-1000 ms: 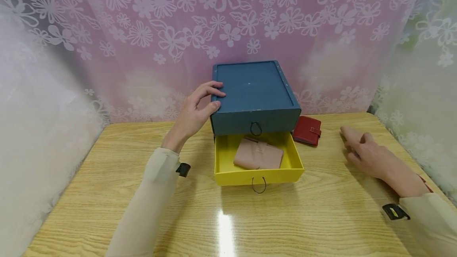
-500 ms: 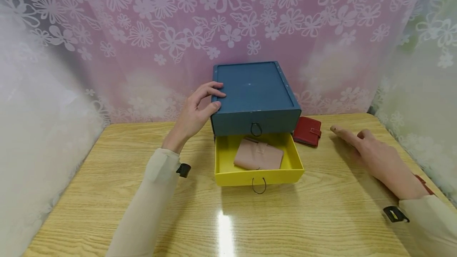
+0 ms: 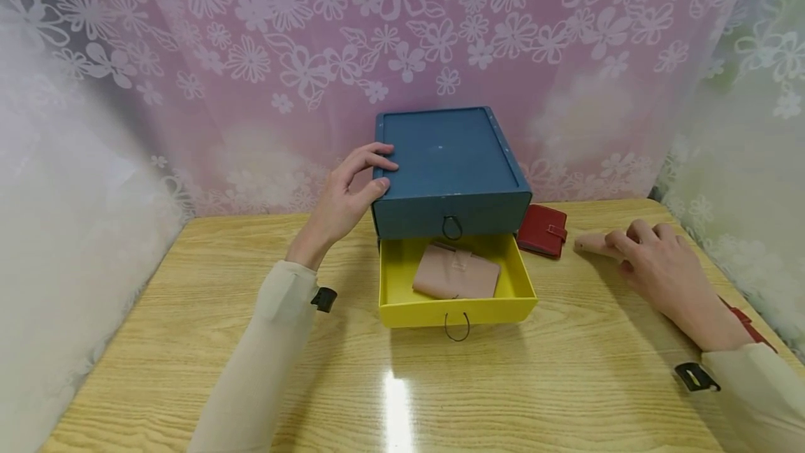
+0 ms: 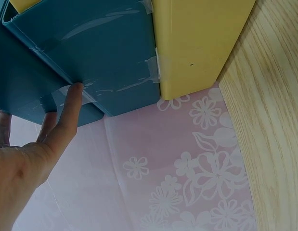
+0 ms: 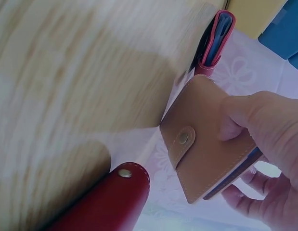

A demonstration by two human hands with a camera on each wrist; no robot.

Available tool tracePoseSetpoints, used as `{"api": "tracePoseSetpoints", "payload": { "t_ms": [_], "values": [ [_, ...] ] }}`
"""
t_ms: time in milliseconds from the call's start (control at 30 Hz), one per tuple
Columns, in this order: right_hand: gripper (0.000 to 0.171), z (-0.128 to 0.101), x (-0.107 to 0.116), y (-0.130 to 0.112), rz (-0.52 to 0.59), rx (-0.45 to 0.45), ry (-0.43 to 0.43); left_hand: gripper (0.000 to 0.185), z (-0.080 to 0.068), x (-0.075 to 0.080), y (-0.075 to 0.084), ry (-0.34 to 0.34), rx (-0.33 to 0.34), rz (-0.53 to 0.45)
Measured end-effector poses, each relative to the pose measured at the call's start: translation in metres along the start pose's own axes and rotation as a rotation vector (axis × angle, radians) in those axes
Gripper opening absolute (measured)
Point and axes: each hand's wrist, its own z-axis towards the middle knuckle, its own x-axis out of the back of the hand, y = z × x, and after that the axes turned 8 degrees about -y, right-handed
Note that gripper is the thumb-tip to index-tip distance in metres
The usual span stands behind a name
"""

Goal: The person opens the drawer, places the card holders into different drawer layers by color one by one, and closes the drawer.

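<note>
My left hand (image 3: pixel 342 198) rests on the left edge of a blue drawer box (image 3: pixel 449 152), fingertips on its top, thumb near the front corner. Below, a yellow drawer (image 3: pixel 455 313) stands pulled out with a pale pink wallet (image 3: pixel 455 272) lying in it. At the right my right hand (image 3: pixel 666 271) holds a tan snap wallet (image 5: pixel 201 125) between thumb and fingers, just above the table; the head view shows little of this wallet. A red wallet (image 3: pixel 542 231) lies beside the box. Another red wallet (image 3: pixel 748 327) is partly hidden under my right forearm.
The wooden table (image 3: pixel 251 369) carries everything. Close behind the box hangs a pink flowered curtain (image 3: pixel 440 40), and pale curtains flank both sides. A thin loop handle (image 3: pixel 457 331) hangs from the yellow drawer's front.
My right hand has shifted and turned, bringing the tan wallet a little leftward toward the red wallet by the box. The left hand stays where it was on the box.
</note>
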Motion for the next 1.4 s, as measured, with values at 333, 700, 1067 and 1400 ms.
{"api": "tracePoseSetpoints", "payload": {
  "t_ms": [333,700,1067,1400],
  "values": [
    [0.041,-0.001,0.002,-0.002,-0.025,0.044,0.09,0.025,0.0,0.0,0.001,0.002,0.01,0.002],
    [0.043,-0.001,0.008,-0.007,-0.001,0.069,0.141,0.025,0.0,0.0,0.0,0.003,0.005,-0.004],
    [0.037,-0.002,0.014,-0.012,0.051,0.124,0.25,0.024,-0.001,0.0,0.001,-0.001,0.013,-0.01],
    [0.045,0.0,0.02,-0.024,0.031,0.128,0.364,0.024,-0.001,0.0,0.0,0.001,0.006,-0.006]
  ]
}}
